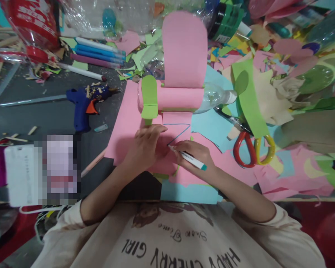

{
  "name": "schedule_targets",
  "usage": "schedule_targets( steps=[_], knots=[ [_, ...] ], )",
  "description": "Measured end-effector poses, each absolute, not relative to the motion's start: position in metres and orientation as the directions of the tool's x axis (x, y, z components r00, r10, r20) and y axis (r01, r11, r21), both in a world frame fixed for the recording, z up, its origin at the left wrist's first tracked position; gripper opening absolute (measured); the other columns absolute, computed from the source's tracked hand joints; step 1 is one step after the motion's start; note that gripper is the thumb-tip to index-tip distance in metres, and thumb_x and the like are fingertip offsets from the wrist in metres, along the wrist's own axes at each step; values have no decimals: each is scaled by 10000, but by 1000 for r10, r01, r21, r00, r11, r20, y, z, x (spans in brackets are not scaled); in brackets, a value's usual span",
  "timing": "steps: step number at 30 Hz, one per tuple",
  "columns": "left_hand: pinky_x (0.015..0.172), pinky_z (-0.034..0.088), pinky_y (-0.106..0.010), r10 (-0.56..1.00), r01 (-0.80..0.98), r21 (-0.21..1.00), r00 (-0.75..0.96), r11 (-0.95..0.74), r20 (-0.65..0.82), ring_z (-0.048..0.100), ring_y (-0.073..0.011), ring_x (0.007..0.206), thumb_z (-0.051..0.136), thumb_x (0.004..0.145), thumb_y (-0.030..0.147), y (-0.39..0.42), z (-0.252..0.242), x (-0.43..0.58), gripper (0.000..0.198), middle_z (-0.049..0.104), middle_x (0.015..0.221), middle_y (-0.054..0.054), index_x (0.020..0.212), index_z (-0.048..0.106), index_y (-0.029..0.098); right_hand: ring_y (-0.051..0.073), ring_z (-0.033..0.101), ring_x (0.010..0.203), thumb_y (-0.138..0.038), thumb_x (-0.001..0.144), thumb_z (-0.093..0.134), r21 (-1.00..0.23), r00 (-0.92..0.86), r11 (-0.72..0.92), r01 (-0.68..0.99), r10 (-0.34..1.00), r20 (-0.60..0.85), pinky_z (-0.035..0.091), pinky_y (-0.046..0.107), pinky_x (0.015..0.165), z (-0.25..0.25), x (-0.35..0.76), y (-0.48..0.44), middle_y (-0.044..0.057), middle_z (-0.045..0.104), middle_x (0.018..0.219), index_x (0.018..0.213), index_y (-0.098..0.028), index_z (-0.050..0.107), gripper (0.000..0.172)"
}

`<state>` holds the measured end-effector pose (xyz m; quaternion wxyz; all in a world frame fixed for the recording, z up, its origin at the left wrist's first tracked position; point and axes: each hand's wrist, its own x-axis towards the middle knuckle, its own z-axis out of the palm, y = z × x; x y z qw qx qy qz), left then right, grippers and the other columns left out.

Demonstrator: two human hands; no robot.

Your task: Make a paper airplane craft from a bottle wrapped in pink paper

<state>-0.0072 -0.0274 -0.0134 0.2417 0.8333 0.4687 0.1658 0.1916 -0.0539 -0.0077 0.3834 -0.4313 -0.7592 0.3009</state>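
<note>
My right hand grips a white marker with a teal end, its tip down on pink paper. Two joined blue lines are drawn there, one level and one slanting down to the tip. Fingers stretched, my left hand rests on the same paper, left of the drawing. Just beyond the hands lies a clear plastic bottle wrapped in pink paper, its white cap to the right. A rounded pink paper flap extends from the wrap's far side, and a green paper strip sits at its left end.
On the left lies a blue glue gun with a glue stick in it. Several markers are behind it, near a red-labelled bottle. Scissors with red and yellow handles lie at right, among paper scraps.
</note>
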Motion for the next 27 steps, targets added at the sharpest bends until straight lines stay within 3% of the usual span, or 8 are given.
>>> schedule_targets(
  steps=[7,10,14,18,24,27],
  knots=[
    [952,460,-402,859,697,562,509,-445,48,582,-272,1182,636,812,237,-26,-15,-8,448,639,1239,-121,1229,483,180,148,727,722,-159,898,601,-806,-357,461,371,872,334,594,269,654,-9,190,-55,24,755,801,948,-230,642,96],
    [980,449,-417,864,705,564,502,-430,33,578,-272,1187,632,811,242,-26,-14,-7,434,637,1240,-107,1218,485,207,158,736,735,-181,891,614,-854,-342,395,339,897,280,597,278,657,-7,190,-56,28,772,825,933,-234,675,92],
    [953,466,-407,860,696,569,510,-438,37,583,-270,1179,612,818,218,-27,-12,-8,424,637,1235,-110,1223,488,203,148,719,672,-231,867,647,-954,-136,178,243,980,148,573,262,604,-3,194,-52,9,766,767,826,-235,709,75],
    [928,480,-406,839,696,552,543,-460,15,582,-275,1178,609,818,189,-26,-9,-9,418,630,1236,-113,1228,526,204,149,662,569,-336,848,687,-964,77,109,244,988,131,537,279,529,-1,206,-38,-10,712,658,781,-240,703,118],
    [894,489,-398,820,704,528,571,-476,-22,586,-267,1148,634,815,183,-23,-8,-9,433,627,1215,-93,1239,571,248,202,721,859,-365,879,649,-949,-59,153,277,988,142,591,375,793,-4,214,-21,37,770,916,943,-258,753,162],
    [857,480,-372,816,695,520,578,-496,5,597,-255,1113,643,821,195,-23,-10,-9,433,622,1209,-87,1247,586,251,193,722,927,-330,897,626,-951,-48,138,277,990,130,593,367,845,-6,212,-21,31,771,981,996,-265,748,170]
  ],
)
